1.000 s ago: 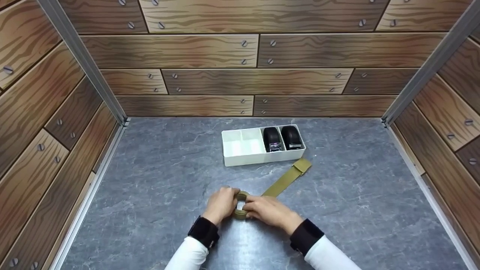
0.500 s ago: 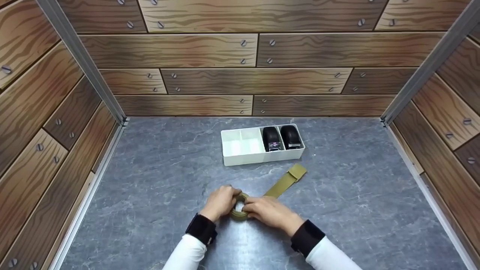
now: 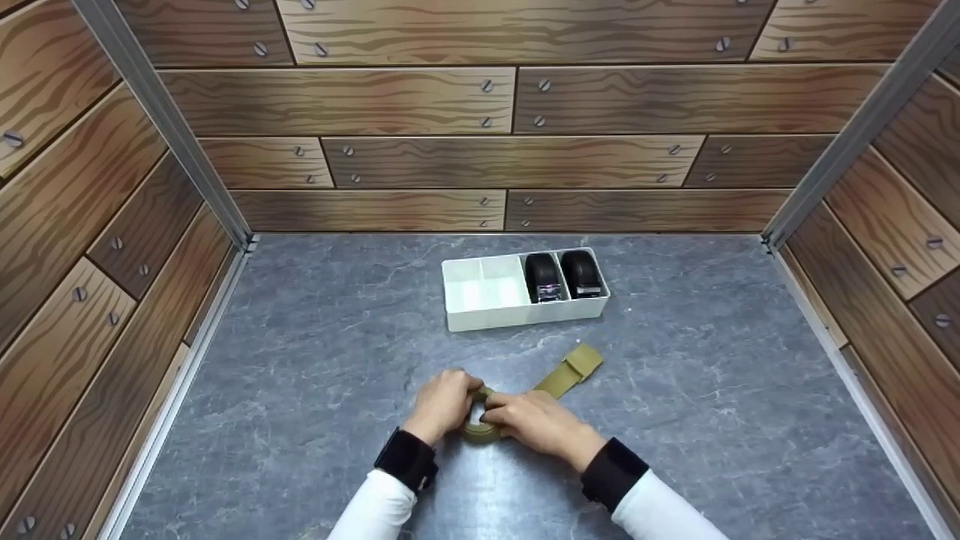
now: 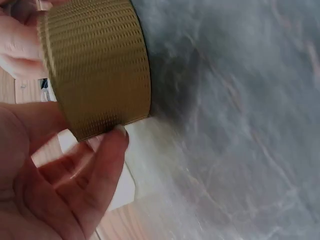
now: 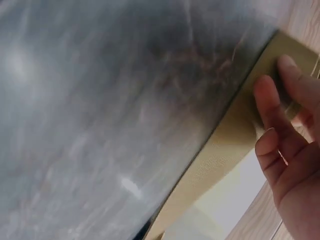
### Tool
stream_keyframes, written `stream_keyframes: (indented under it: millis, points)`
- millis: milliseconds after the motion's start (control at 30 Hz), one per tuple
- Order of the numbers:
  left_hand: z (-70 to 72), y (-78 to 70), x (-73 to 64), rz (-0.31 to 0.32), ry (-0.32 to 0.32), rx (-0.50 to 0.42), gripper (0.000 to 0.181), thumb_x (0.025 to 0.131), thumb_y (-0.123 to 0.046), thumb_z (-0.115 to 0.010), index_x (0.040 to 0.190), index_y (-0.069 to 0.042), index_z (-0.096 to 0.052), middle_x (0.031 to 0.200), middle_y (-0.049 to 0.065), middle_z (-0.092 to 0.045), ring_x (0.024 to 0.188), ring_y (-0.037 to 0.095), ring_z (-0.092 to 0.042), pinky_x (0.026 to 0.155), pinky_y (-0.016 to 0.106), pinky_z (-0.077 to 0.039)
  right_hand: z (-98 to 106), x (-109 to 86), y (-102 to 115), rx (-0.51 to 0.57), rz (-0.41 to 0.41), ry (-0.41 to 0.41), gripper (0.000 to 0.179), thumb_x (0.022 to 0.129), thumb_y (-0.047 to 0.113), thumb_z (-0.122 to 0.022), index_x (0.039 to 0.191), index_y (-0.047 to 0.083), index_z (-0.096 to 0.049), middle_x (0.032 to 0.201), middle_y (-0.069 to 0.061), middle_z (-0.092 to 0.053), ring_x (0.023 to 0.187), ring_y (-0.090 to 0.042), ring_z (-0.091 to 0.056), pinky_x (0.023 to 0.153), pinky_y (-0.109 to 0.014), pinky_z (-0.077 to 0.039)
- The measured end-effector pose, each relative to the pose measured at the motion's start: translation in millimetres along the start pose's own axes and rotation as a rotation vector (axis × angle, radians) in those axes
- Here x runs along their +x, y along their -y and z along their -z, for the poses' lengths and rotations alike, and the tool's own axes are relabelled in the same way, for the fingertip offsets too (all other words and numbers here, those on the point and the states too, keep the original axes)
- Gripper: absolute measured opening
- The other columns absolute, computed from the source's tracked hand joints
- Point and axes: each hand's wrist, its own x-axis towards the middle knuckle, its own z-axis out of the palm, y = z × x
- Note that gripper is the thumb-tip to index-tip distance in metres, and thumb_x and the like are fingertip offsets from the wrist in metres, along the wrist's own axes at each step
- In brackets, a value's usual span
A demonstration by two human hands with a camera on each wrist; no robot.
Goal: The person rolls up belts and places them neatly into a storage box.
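Note:
A khaki webbing belt (image 3: 481, 433) stands on edge on the grey surface, partly wound into a ring-shaped coil. Its loose tail ends in a folded or buckle-like piece (image 3: 583, 362), stretching away to the far right. My left hand (image 3: 442, 405) grips the coil's left side; in the left wrist view its thumb and fingers hold the ribbed outer layer (image 4: 97, 65). From the right, my right hand (image 3: 540, 424) pinches the coil, its fingertips reaching into the ring. The right wrist view shows the flat strap (image 5: 210, 155) running from those fingers. Part of the coil is hidden behind both hands.
Beyond the hands sits a white divided box (image 3: 487, 318). Its two right compartments each hold a rolled black belt, one (image 3: 541, 271) beside the other (image 3: 579, 268), with shiny metal buckles facing front. Wood-patterned walls (image 3: 420, 161) enclose the grey surface (image 3: 315, 337) at the back and sides.
The belt's loose tail has drawn in toward the hands, and its end has come nearer and slightly left. Both hands stay on the coil in nearly the same place.

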Motion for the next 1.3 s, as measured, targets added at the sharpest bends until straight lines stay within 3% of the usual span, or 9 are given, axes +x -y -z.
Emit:
stream_keyframes:
  millis: [100,300,400,533,633,767,933,1067,1300]
  points:
    - [-2.1,1.5,-0.4,-0.031,-0.011,0.008,0.012,0.086,-0.010,-0.068,0.078,-0.019,-0.071,0.082,0.004,-0.068,0.077,0.027,-0.066,0.059,0.041,-0.051,0,-0.4,-1,-0.013,0.003,-0.008,0.011,0.084,0.025,-0.073,0.095,0.023,-0.071,0.096,0.008,-0.059,0.069,-0.008,-0.057,0.057,-0.023,-0.045]
    - [-3.6,-0.7,-2.1,0.064,-0.058,-0.015,0.011,0.081,-0.010,-0.072,0.073,-0.011,-0.065,0.075,0.006,-0.066,0.070,0.028,-0.066,0.060,0.042,-0.051,-2,0.1,-1,-0.025,-0.007,-0.030,0.008,0.087,0.028,-0.072,0.091,0.022,-0.069,0.090,0.007,-0.056,0.061,-0.007,-0.051,0.054,-0.022,-0.040]
    - [-3.1,-3.7,-2.0,0.071,-0.062,0.044,0.013,0.082,-0.009,-0.071,0.070,-0.009,-0.065,0.073,0.008,-0.066,0.066,0.029,-0.064,0.057,0.041,-0.051,-4,-1.2,-1,-0.045,-0.016,-0.032,0.010,0.087,0.028,-0.071,0.094,0.022,-0.069,0.095,0.007,-0.057,0.062,-0.008,-0.052,0.054,-0.024,-0.042]
    - [-5.2,-5.7,-1.9,0.035,-0.089,0.163,0.016,0.082,-0.011,-0.069,0.067,-0.008,-0.064,0.071,0.009,-0.066,0.061,0.030,-0.063,0.051,0.041,-0.049,-5,-5.0,-4,-0.079,-0.021,-0.067,0.028,0.085,0.023,-0.073,0.112,0.020,-0.066,0.117,0.001,-0.058,0.064,-0.012,-0.057,0.056,-0.026,-0.047]
    - [-6.9,-5.4,-2.3,-0.001,-0.137,0.206,0.016,0.081,-0.010,-0.068,0.066,-0.007,-0.065,0.069,0.009,-0.066,0.059,0.031,-0.064,0.049,0.042,-0.049,-5,-7.0,-6,-0.051,-0.087,-0.091,0.053,0.080,0.019,-0.078,0.128,0.015,-0.055,0.129,-0.009,-0.051,0.061,-0.016,-0.057,0.053,-0.026,-0.048]
    - [-8.2,-4.6,-2.4,-0.038,-0.180,0.233,0.016,0.079,-0.009,-0.067,0.064,-0.006,-0.063,0.066,0.010,-0.065,0.058,0.032,-0.064,0.048,0.043,-0.048,0,-9.1,-10,0.007,-0.218,-0.050,0.062,0.077,0.024,-0.082,0.127,0.011,-0.047,0.108,-0.010,-0.059,0.061,-0.021,-0.058,0.051,-0.032,-0.048]
    - [-8.3,-1.0,-1.4,-0.036,-0.163,0.225,0.016,0.081,-0.010,-0.068,0.065,-0.008,-0.064,0.067,0.009,-0.065,0.060,0.032,-0.064,0.049,0.044,-0.048,6,-13.3,-19,0.067,-0.282,-0.024,0.056,0.077,0.025,-0.082,0.120,0.012,-0.049,0.084,-0.007,-0.066,0.065,-0.024,-0.063,0.056,-0.037,-0.051]
    - [-6.8,3.0,-0.8,-0.086,-0.163,0.220,0.018,0.082,-0.011,-0.068,0.064,-0.010,-0.063,0.067,0.007,-0.066,0.059,0.031,-0.063,0.049,0.044,-0.048,7,-16.6,-23,0.068,-0.249,-0.074,0.054,0.077,0.028,-0.081,0.120,0.014,-0.052,0.083,-0.004,-0.067,0.064,-0.021,-0.062,0.056,-0.036,-0.050]
    - [-6.9,5.9,0.2,-0.199,-0.126,0.205,0.013,0.086,-0.017,-0.070,0.073,-0.014,-0.070,0.068,0.001,-0.063,0.058,0.023,-0.061,0.051,0.037,-0.047,-1,-15.8,-19,0.071,-0.076,-0.085,0.039,0.084,0.024,-0.075,0.122,0.022,-0.069,0.087,0.002,-0.062,0.065,-0.012,-0.058,0.057,-0.025,-0.048]
